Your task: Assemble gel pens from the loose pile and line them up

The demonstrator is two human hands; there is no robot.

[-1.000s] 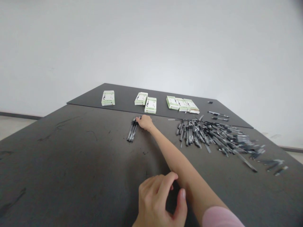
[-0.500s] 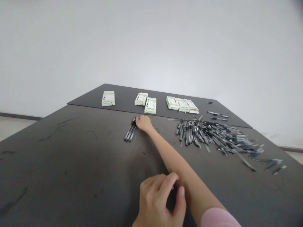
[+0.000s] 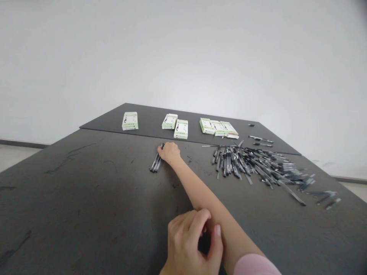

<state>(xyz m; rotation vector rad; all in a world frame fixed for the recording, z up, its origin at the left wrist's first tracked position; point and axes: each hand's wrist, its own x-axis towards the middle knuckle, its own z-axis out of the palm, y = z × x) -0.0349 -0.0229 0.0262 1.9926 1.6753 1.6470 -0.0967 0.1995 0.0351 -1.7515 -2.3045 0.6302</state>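
My right hand (image 3: 169, 152) reaches far forward on the dark table, its fingers curled round the upper ends of a small row of black-capped gel pens (image 3: 156, 164). The lower ends of these clear-barrelled pens show beside the hand; its fingertips are partly hidden. Close to me, my left hand (image 3: 190, 242) hovers by my right forearm with fingers bent and the thumb apart from the index finger. Nothing shows in that hand. Right of my arm lies a large loose pile of similar pens (image 3: 237, 162).
On the raised black board at the back lie white-and-green pen boxes: one box (image 3: 130, 121) at left, a pair (image 3: 181, 129) in the middle and a group (image 3: 219, 127) further right. Several stray pens (image 3: 260, 139) lie near the board's right side. A pale wall stands behind.
My right hand has shifted slightly left, further over the upper ends of the small row of pens. My left hand stays nearly in place. The view has moved a little.
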